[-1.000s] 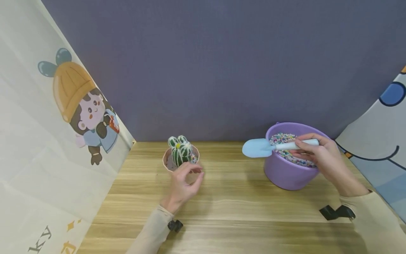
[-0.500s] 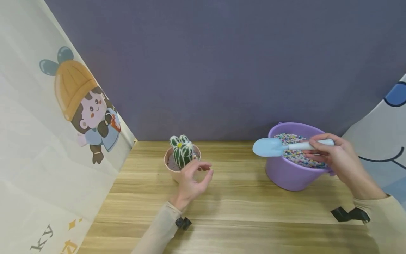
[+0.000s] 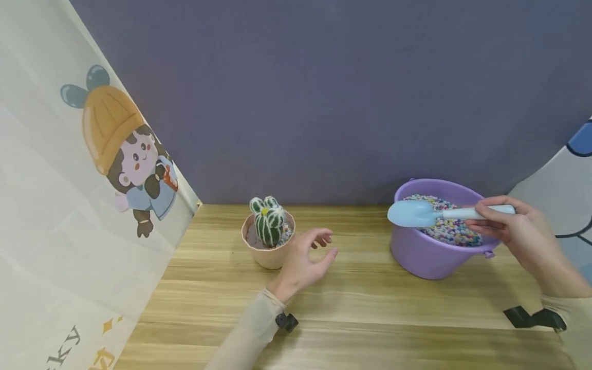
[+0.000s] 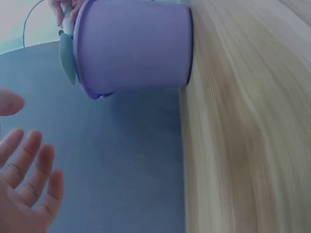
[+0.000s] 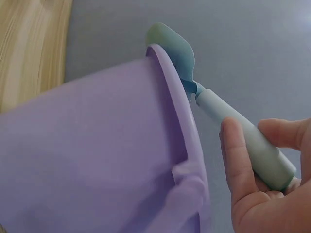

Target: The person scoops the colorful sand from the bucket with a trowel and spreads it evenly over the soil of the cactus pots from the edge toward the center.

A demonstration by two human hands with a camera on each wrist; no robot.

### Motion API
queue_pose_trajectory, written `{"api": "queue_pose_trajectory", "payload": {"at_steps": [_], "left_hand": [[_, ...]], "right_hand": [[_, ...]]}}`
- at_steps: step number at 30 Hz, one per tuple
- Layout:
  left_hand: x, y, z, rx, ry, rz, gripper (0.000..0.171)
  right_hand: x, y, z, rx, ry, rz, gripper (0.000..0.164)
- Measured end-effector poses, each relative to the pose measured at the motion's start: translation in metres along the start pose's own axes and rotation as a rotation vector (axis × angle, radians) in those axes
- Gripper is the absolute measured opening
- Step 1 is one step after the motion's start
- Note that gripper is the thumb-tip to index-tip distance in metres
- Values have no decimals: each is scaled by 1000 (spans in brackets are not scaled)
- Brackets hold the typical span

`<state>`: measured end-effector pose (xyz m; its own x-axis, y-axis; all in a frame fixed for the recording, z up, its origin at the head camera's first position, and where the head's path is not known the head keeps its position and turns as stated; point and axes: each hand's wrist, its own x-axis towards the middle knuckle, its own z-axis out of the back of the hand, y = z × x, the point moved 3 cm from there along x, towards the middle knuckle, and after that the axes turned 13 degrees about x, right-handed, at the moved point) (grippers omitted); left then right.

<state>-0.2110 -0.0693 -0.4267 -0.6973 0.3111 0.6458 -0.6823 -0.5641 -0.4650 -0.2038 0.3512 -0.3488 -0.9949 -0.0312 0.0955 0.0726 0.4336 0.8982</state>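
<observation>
My right hand point(image 3: 522, 231) grips the pale handle of a light blue trowel point(image 3: 411, 214). The trowel lies level over a purple bucket point(image 3: 425, 259) of small multicoloured pebbles point(image 3: 448, 235), its blade reaching past the left rim. In the right wrist view the fingers and thumb close on the handle point(image 5: 243, 131), and the blade is beside the rim. Just right of a potted cactus point(image 3: 268, 226), my left hand point(image 3: 302, 262) is held above the table with loosely bent fingers and nothing between them. The pink pot point(image 3: 268, 257) holds brown soil, with some coloured pebbles on its right side.
A wood-grain table point(image 3: 361, 308) carries the pot and the bucket. Behind it rises a dark grey-blue backdrop point(image 3: 324, 103). A white sheet with a cartoon figure point(image 3: 134, 154) hangs on the left, and another printed sheet point(image 3: 564, 185) on the right.
My left hand has moved right, away from the pot, and its fingers have spread. My right hand has drawn the trowel rightward, so its blade now overlaps the bucket's left rim.
</observation>
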Motion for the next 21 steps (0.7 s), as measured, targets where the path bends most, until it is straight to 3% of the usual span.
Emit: {"api": "queue_pose_trajectory", "payload": {"at_steps": [3, 10, 14, 21], "left_hand": [[3, -3, -10, -41, 83, 75, 39], [13, -12, -34, -102, 120, 119, 36], [20, -21, -48, -91, 175, 162, 40], [31, -38, -68, -12, 292, 211, 58]], "right_hand": [[0, 5, 5, 3, 3, 12, 23], [4, 13, 16, 8, 37, 55, 26], [3, 18, 26, -13, 7, 86, 25], [4, 13, 41, 60, 2, 60, 27]]}}
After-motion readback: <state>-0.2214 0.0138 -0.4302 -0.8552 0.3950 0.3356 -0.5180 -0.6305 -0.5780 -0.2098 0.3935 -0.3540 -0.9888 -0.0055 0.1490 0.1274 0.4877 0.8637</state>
